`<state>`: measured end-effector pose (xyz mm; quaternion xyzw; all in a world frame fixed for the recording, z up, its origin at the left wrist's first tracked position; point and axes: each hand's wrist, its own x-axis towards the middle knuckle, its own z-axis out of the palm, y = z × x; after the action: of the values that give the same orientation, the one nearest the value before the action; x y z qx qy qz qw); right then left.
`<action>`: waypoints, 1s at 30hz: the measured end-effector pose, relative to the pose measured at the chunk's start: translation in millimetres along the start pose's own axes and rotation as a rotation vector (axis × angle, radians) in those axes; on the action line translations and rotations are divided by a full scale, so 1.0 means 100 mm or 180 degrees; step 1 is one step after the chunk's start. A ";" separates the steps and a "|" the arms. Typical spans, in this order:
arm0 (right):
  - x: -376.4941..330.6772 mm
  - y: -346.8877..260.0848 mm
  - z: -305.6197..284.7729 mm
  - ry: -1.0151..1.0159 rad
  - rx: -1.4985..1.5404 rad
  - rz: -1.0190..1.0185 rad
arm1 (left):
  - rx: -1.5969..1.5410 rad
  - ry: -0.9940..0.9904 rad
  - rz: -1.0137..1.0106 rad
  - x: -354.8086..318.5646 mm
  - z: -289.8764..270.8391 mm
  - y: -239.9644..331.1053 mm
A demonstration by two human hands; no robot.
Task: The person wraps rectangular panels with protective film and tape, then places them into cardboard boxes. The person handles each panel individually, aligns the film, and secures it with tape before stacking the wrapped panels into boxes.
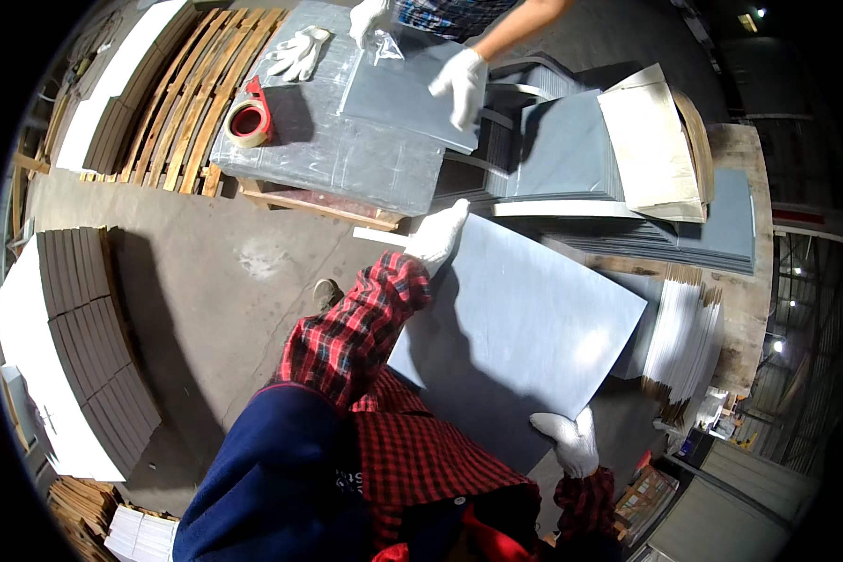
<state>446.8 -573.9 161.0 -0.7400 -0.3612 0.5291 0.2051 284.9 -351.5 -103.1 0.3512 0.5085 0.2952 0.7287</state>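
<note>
A large flat grey panel [534, 309] is held tilted in front of my body, a shadow falling over part of its face. White-gloved, my left hand [437, 238] grips its far-left edge. My right hand [571, 440], also gloved in white, has hold of the near-right edge with the thumb on top; its other fingers are partly hidden. Beyond, another similar panel [393, 89] lies on a grey-topped stand [347, 169], where a co-worker's gloved hand [459, 89] rests over its right side. The co-worker's other hand is near a small clear plastic piece [387, 47].
A red tape dispenser [258, 112] and spare white gloves [300, 53] lie on the stand. Stacked grey panels [567, 145], brown paper sheets [656, 145] and white sheets [679, 323] sit at right. Wooden pallets [192, 103] and a white stack [84, 347] stand left.
</note>
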 end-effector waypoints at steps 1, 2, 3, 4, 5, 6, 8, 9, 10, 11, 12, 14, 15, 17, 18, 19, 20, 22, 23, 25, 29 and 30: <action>-0.01 0.04 -0.04 -0.0009 0.0087 -0.0028 | -0.0129 0.0092 -0.0167 0.01 0.06 0.04; -0.02 0.14 -0.10 0.0015 0.0210 0.0142 | -0.0223 0.0178 -0.0355 -0.05 0.11 0.17; -0.02 0.17 -0.12 0.0095 0.0382 0.0155 | -0.0316 0.0264 -0.0544 -0.09 0.16 0.23; -0.01 0.18 -0.12 0.0177 0.0554 0.0170 | -0.0202 0.0290 -0.0893 0.01 0.20 0.14; 0.00 0.18 -0.14 0.0244 0.0699 0.0172 | -0.0420 0.0173 -0.0685 0.08 0.22 0.04; 0.02 0.23 -0.20 0.0186 0.0631 0.0166 | -0.0627 0.0052 -0.0466 0.16 0.23 -0.08; 0.06 0.23 -0.26 0.0133 0.0617 0.0030 | -0.2007 -0.0865 0.0019 0.52 0.13 -0.59; 0.08 0.26 -0.30 0.0135 0.0643 -0.0020 | -0.2711 -0.1102 -0.0296 0.54 0.10 -0.71; 0.09 0.30 -0.35 0.0176 0.0580 -0.0049 | -0.2164 -0.0781 -0.0644 0.47 0.06 -0.73; 0.11 0.33 -0.40 0.0210 0.0511 -0.0097 | -0.1609 -0.0453 -0.0948 0.34 0.05 -0.65; 0.15 0.34 -0.45 0.0241 0.0443 -0.0159 | -0.1235 -0.0207 -0.1083 0.08 0.15 -0.45; 0.23 0.24 -0.52 0.0013 0.0327 -0.0207 | -0.1020 -0.0305 -0.1021 0.00 0.09 -0.69; 0.26 0.21 -0.55 -0.0085 0.0282 -0.0210 | -0.0904 -0.0207 -0.1092 -0.16 0.16 -0.55; 0.35 0.20 -0.55 -0.0234 -0.0236 -0.0199 | -0.0539 0.0008 -0.0707 -0.37 0.40 -0.26; 0.41 0.16 -0.55 -0.0302 -0.0502 -0.0197 | -0.0370 -0.0023 -0.0769 -0.41 0.45 -0.09; 0.46 -0.15 -0.51 -0.0540 -0.1700 -0.0064 | -0.1072 0.0717 -0.0770 -0.16 0.46 -0.47; 0.51 -0.29 -0.47 -0.0656 -0.1881 -0.0057 | -0.1528 0.0807 -0.0815 -0.20 0.53 -0.33; 0.68 -0.36 -0.37 -0.0762 -0.2624 -0.0805 | -0.2336 0.0691 -0.0744 -0.31 0.49 -0.16; 0.81 -0.28 -0.32 -0.0810 -0.3076 -0.1129 | -0.2627 0.0535 -0.0617 -0.33 0.38 -0.12; 1.00 -0.45 -0.18 -0.1413 -0.3948 -0.1487 | -0.3251 0.0226 -0.0344 -0.46 0.10 0.03; 1.39 -0.53 0.15 -0.0714 -0.4265 -0.3013 | -0.3892 -0.0181 0.0039 -0.55 -0.36 0.35; 1.48 -0.61 0.22 -0.0728 -0.4461 -0.3147 | -0.3944 -0.0196 0.0116 -0.54 -0.48 0.36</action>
<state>433.6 -424.4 101.1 -0.3961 -0.9029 0.1057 -0.1294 219.9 -363.0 -56.0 -0.1201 0.2153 0.5376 0.8063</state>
